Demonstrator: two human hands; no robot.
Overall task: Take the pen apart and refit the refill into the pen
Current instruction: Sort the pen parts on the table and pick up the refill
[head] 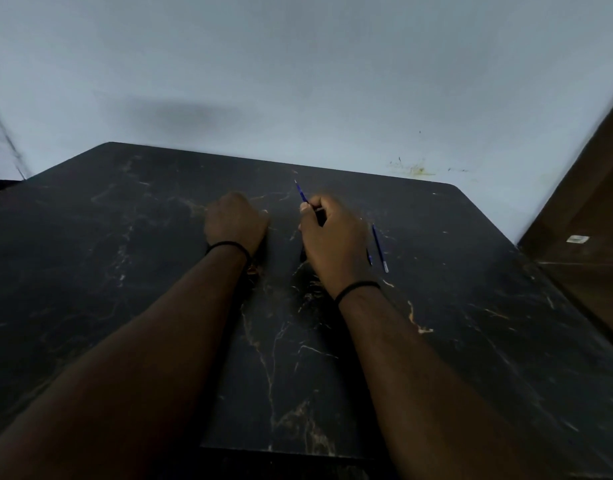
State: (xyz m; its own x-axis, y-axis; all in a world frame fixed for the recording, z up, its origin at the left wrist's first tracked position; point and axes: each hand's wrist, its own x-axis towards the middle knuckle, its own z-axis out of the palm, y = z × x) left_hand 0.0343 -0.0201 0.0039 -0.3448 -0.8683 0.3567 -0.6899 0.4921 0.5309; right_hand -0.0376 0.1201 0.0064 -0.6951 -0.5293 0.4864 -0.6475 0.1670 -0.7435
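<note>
Pale grey-blue wall [298, 64] fills the upper half of the frame; faint yellowish stain with dark specks at right centre, just above the desk's far edge. Brown wooden panel [589, 216] at the right edge carries a small white sticker [578, 239], print too small to read.

Dark desk [125, 237], black with thin pale marble veins, spans the lower half, its far corners rounded.

Two bare forearms come in from the bottom edge, each with a thin black band at the wrist.

Left hand [235, 221], centre frame, rests on the desk, fingers curled under into a loose fist. Cannot tell whether anything is inside it.

Right hand [332, 237], just right of centre, fingers curled and pinching a thin blue refill [301, 192]. The refill sticks out up and to the left past the fingertips, tip raised toward the far edge of the desk. A dark piece shows under the palm at its lower left; cannot tell what it is.

A second thin blue stick [380, 247], pale at its lower end, lies flat on the desk just right of the right hand, apart from the fingers. Another short blue bit peeks out at the hand's right edge.
</note>
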